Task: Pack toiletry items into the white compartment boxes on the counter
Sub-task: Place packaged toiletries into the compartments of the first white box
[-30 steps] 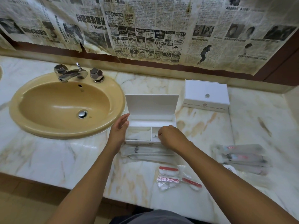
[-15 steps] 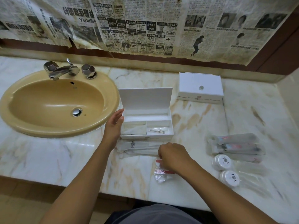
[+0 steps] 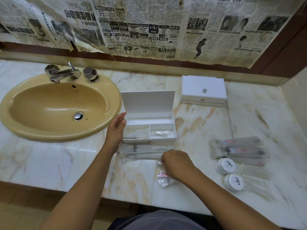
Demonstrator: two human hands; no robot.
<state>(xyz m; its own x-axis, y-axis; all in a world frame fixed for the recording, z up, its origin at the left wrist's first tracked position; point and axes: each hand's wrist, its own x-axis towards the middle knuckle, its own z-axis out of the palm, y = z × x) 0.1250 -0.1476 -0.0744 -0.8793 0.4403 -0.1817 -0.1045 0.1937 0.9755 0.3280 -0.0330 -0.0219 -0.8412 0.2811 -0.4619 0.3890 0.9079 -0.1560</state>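
Observation:
An open white compartment box (image 3: 150,140) stands mid-counter with its lid up. A folded packet lies in its front left cell and cotton swabs (image 3: 162,134) in the front right one. My left hand (image 3: 116,130) rests flat against the box's left side, fingers straight. My right hand (image 3: 176,164) is down on small clear packets with red strips (image 3: 163,178) near the front edge, its fingers curled over them. Long white sachets (image 3: 141,150) lie just in front of the box. A second white box (image 3: 203,91) sits closed at the back right.
A tan sink (image 3: 58,107) with chrome taps (image 3: 66,73) fills the left. On the right lie wrapped toothbrush packs (image 3: 240,150) and two round white-capped items (image 3: 230,173) in clear wrap. Newspaper covers the wall behind. The marble counter (image 3: 49,163) ends at a side wall on the right.
My right hand has left the box's front right cell, where swabs now lie, and come back toward me onto the red-striped packets. My left hand stays at the box's side.

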